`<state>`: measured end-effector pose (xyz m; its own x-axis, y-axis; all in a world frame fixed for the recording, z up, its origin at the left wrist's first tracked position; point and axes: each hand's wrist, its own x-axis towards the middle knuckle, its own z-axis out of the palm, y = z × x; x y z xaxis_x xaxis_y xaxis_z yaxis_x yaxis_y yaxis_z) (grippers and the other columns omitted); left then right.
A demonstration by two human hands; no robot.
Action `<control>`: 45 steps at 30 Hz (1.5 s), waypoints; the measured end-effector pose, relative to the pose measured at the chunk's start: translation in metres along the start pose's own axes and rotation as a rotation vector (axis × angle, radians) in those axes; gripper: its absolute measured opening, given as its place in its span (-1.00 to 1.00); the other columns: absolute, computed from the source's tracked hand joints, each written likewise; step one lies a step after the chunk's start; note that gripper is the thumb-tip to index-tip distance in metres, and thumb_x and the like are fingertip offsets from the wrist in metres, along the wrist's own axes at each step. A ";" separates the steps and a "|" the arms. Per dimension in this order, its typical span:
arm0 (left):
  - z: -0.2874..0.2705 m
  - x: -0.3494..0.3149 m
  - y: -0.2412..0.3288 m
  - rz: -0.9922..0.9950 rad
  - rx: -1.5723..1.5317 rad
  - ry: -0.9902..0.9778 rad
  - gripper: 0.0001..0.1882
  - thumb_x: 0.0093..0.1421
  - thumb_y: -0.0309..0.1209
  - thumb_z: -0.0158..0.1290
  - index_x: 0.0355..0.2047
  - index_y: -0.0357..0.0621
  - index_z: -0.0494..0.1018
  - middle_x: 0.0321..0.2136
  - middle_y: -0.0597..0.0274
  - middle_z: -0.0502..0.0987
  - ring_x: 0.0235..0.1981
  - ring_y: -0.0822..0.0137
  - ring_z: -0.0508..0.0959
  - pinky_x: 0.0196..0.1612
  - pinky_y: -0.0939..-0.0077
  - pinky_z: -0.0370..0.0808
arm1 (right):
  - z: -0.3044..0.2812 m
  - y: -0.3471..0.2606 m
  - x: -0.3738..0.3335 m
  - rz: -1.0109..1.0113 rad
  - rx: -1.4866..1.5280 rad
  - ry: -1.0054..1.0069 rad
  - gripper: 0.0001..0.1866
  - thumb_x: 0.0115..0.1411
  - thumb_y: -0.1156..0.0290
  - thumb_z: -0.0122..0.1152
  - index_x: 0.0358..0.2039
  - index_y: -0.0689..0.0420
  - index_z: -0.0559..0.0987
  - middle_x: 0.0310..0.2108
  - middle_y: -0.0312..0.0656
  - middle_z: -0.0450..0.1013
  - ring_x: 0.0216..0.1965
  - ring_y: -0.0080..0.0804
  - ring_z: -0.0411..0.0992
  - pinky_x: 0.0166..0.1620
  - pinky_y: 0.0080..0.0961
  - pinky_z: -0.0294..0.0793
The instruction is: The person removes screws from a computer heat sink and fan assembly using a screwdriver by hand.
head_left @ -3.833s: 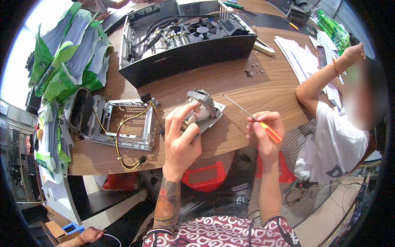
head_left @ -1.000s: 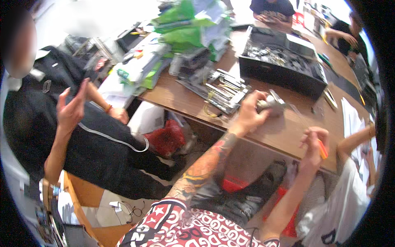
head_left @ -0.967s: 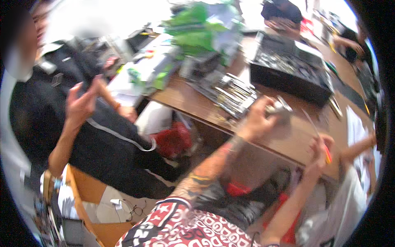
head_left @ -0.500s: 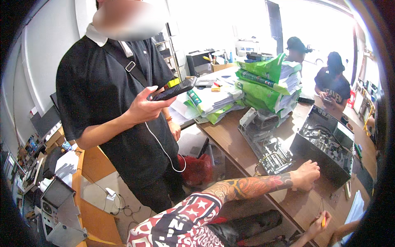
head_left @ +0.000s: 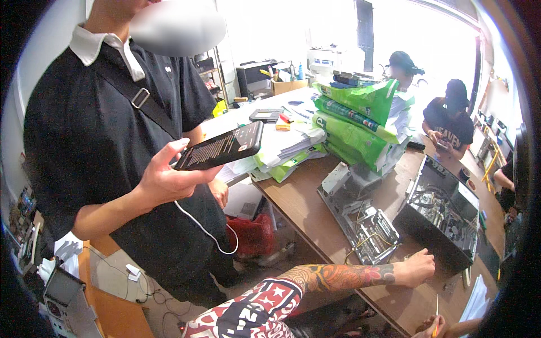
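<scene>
My left hand (head_left: 416,268) rests on the brown table with its fingers curled in, beside an open black computer case (head_left: 437,211). Whatever may be inside those fingers is hidden. Left of the case lies a metal panel with a circuit board (head_left: 372,234) and a looped yellowish cable on it. At the lower edge, partly cut off, my right hand (head_left: 429,328) grips a screwdriver (head_left: 437,310) with an orange handle, its thin shaft pointing up. The tool's tip is near the table top.
A person in a black shirt stands close on my left, holding a phone (head_left: 220,147) with a white cable. Green paper packs (head_left: 355,121) are piled at the table's far end. Two more people are beyond. A red bag (head_left: 251,234) sits below the table; cables lie on the floor.
The view has shifted, so the standing person looks larger and further left. Their phone now shows its lit screen. Both my hands appear lower in the picture, their grips much the same.
</scene>
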<state>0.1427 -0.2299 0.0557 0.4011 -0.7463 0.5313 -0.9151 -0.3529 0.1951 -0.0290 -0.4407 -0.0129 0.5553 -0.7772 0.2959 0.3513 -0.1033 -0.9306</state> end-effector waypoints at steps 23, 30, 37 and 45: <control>-0.002 0.006 -0.009 0.153 -0.054 0.087 -0.92 -0.15 -0.35 0.17 -0.59 -0.01 0.55 -0.41 0.27 0.55 -0.23 0.25 0.53 -0.11 0.30 0.38 | 0.001 -0.031 0.007 0.273 0.185 -0.016 -0.71 0.37 0.20 0.03 -0.16 0.20 0.50 -0.32 -0.22 0.44 -0.37 -0.50 0.37 -0.30 -0.56 0.37; -0.007 0.004 -0.011 0.159 -0.165 0.133 -0.91 -0.15 -0.35 0.17 -0.60 -0.05 0.53 -0.46 0.23 0.53 -0.25 0.21 0.54 -0.14 0.29 0.40 | -0.015 -0.040 0.017 0.508 0.146 -0.119 -0.60 0.35 0.17 0.01 0.00 0.22 0.49 -0.20 -0.13 0.49 -0.24 -0.38 0.44 -0.13 -0.47 0.43; -0.038 0.001 -0.032 0.082 -0.357 -0.042 -0.76 0.00 -0.41 0.18 -0.29 -0.22 0.57 -0.26 0.01 0.54 -0.16 -0.03 0.53 -0.05 0.19 0.49 | 0.018 -0.053 0.016 0.540 -0.043 -0.270 -0.61 0.27 0.30 0.13 0.04 0.25 0.46 -0.22 -0.11 0.51 -0.30 -0.48 0.46 -0.20 -0.53 0.47; -0.035 0.009 -0.023 0.080 -0.336 -0.084 -0.80 0.07 -0.35 0.20 -0.29 -0.13 0.59 -0.26 0.12 0.52 -0.11 0.07 0.48 0.01 0.25 0.38 | 0.015 -0.047 0.016 0.422 -0.256 -0.483 -0.64 0.26 0.35 0.22 0.01 0.24 0.48 -0.33 -0.18 0.53 -0.43 -0.58 0.44 -0.41 -0.60 0.47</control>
<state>0.1657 -0.2088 0.0849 0.3165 -0.8131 0.4886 -0.9008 -0.0961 0.4235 -0.0252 -0.4388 0.0388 0.8998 -0.4257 -0.0956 -0.1252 -0.0421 -0.9912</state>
